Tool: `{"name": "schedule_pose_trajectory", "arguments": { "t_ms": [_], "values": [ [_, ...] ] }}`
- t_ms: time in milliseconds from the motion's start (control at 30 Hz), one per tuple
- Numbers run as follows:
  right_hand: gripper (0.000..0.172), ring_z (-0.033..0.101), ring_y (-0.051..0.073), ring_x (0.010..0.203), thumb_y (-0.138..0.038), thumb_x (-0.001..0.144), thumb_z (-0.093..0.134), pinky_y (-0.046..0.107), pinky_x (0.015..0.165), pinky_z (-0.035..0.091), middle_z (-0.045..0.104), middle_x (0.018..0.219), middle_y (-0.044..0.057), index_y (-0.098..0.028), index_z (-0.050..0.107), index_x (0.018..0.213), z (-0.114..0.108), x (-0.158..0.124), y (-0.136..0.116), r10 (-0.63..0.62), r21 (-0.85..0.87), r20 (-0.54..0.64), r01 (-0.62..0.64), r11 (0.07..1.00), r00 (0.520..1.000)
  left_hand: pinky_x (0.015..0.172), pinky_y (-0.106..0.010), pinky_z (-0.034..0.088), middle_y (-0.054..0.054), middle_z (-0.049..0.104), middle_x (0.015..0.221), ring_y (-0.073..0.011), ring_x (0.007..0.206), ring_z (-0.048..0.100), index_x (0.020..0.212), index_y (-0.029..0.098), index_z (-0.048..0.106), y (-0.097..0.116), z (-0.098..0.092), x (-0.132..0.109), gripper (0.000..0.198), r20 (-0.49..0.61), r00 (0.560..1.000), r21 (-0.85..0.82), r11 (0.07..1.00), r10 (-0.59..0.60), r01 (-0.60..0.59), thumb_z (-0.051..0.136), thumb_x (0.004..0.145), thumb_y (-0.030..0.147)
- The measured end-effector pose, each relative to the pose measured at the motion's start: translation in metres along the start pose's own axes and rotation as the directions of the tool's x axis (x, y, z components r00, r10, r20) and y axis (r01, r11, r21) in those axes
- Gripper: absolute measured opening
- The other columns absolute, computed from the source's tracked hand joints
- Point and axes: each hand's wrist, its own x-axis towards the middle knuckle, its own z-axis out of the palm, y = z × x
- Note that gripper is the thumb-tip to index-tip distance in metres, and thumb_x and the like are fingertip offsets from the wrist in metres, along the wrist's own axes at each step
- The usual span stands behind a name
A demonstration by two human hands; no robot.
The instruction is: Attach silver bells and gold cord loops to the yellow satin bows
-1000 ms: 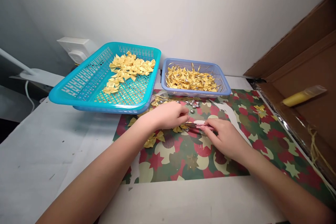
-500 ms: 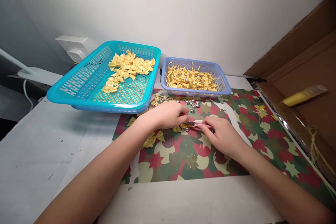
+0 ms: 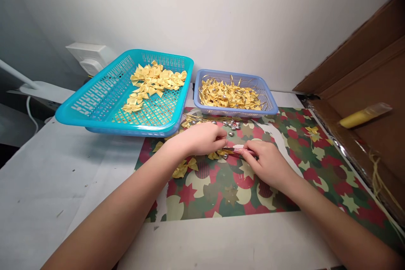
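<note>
My left hand is closed in a pinch over the patterned sheet; what its fingertips hold is hidden. My right hand grips slim pink tweezers, whose dark tips point left to just beneath the left fingertips. Below those tips, a yellow ribbon bow and a silver jingle bell lie close together. More yellow bows rest under and beside my left wrist. Several loose silver bells sit behind the hands, alongside a bundle of gold cords.
A turquoise basket at the left holds yellow bows. Behind the hands, a smaller blue basket contains bows with gold cords and bells. The camouflage-like sheet covers the table's middle. Cardboard and a yellow tube bound the right side.
Both hands stay in nearly the same place and keep their grips. The tweezers' tips have barely shifted; the baskets, bows and bells lie as before.
</note>
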Motion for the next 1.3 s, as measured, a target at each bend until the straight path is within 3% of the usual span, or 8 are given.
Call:
{"name": "schedule_pose_trajectory", "arguments": {
  "t_ms": [233, 367, 500, 600, 767, 1033, 1133, 1300],
  "values": [
    [0.029, 0.063, 0.019, 0.075, -0.039, 0.097, 0.043, 0.029, 0.064, 0.043, 0.069, 0.082, 0.003, -0.021, 0.062, 0.086, -0.006, -0.008, 0.02, 0.055, 0.02, -0.049, -0.054, 0.998, 0.997, 0.05, -0.027, 0.028, -0.001, 0.057, 0.059, -0.0156, 0.053, 0.047, 0.065, 0.02, 0.056, 0.008, -0.006, -0.002, 0.032, -0.032, 0.998, 0.135, 0.989, -0.052, 0.056, 0.042, 0.09, 0.035],
    [0.027, 0.063, 0.025, 0.083, -0.039, 0.096, 0.044, 0.034, 0.07, 0.043, 0.071, 0.089, 0.006, -0.021, 0.063, 0.092, -0.003, -0.017, 0.054, 0.095, -0.263, -0.184, -0.142, 0.954, 0.978, 0.055, -0.028, 0.035, -0.009, 0.067, 0.074, -0.0223, 0.066, 0.061, 0.08, 0.019, 0.067, 0.023, -0.014, -0.011, 0.031, -0.07, 0.961, 0.281, 0.919, -0.267, 0.276, 0.039, 0.09, 0.027],
    [0.025, 0.058, 0.03, 0.09, -0.041, 0.092, 0.052, 0.039, 0.073, 0.042, 0.068, 0.097, 0.009, -0.02, 0.065, 0.096, -0.002, -0.02, 0.066, 0.042, -0.448, -0.255, -0.157, 0.88, 0.966, 0.055, -0.03, 0.038, -0.014, 0.069, 0.074, -0.0269, 0.07, 0.064, 0.076, 0.015, 0.07, 0.033, -0.018, -0.022, 0.027, -0.006, 0.928, 0.309, 0.882, -0.373, 0.357, 0.046, 0.084, 0.023],
    [0.023, 0.056, 0.03, 0.094, -0.037, 0.088, 0.057, 0.04, 0.079, 0.042, 0.066, 0.104, 0.011, -0.019, 0.064, 0.1, 0.0, -0.012, 0.046, 0.023, -0.328, -0.289, -0.121, 0.937, 0.957, 0.049, -0.029, 0.035, -0.01, 0.068, 0.065, -0.0233, 0.058, 0.061, 0.063, 0.017, 0.069, 0.039, -0.02, -0.028, 0.023, 0.079, 0.918, 0.304, 0.886, -0.389, 0.35, 0.054, 0.077, 0.026],
    [0.013, 0.06, 0.023, 0.083, -0.03, 0.088, 0.056, 0.035, 0.076, 0.042, 0.069, 0.087, 0.005, -0.021, 0.065, 0.084, 0.022, 0.017, -0.005, 0.019, 0.032, -0.111, -0.015, 0.999, 0.994, 0.043, -0.027, 0.031, -0.003, 0.061, 0.048, -0.0161, 0.044, 0.051, 0.051, 0.02, 0.066, 0.052, -0.031, -0.043, 0.026, 0.202, 0.909, 0.182, 0.926, -0.363, 0.33, 0.057, 0.074, 0.03],
    [0.019, 0.061, 0.016, 0.07, -0.012, 0.086, 0.055, 0.027, 0.063, 0.045, 0.066, 0.073, 0.001, -0.019, 0.061, 0.07, 0.026, 0.022, -0.015, -0.032, 0.26, -0.241, 0.096, 0.961, 0.97, 0.05, -0.025, 0.038, -0.004, 0.072, 0.073, -0.0173, 0.061, 0.063, 0.079, 0.021, 0.073, 0.042, -0.062, -0.076, 0.037, -0.053, 0.952, 0.055, 0.951, -0.303, 0.306, 0.049, 0.085, 0.048],
    [0.017, 0.063, 0.017, 0.074, -0.018, 0.091, 0.053, 0.029, 0.066, 0.05, 0.067, 0.078, 0.003, -0.02, 0.063, 0.078, 0.012, 0.005, -0.017, -0.022, 0.328, -0.399, 0.165, 0.93, 0.917, 0.045, -0.025, 0.035, -0.002, 0.067, 0.062, -0.0154, 0.05, 0.058, 0.073, 0.019, 0.067, 0.047, -0.045, -0.065, 0.04, 0.034, 0.964, -0.049, 0.963, -0.265, 0.266, 0.045, 0.089, 0.048],
    [0.013, 0.067, 0.019, 0.076, -0.013, 0.089, 0.058, 0.033, 0.066, 0.055, 0.07, 0.081, 0.004, -0.023, 0.067, 0.09, 0.006, -0.015, -0.013, -0.118, 0.233, -0.702, 0.383, 0.894, 0.702, 0.049, -0.024, 0.035, 0.0, 0.064, 0.064, -0.0139, 0.052, 0.055, 0.076, 0.019, 0.06, 0.064, -0.004, -0.031, 0.032, 0.061, 0.998, -0.273, 0.961, -0.034, 0.049, 0.032, 0.09, 0.021]
  ]
}}
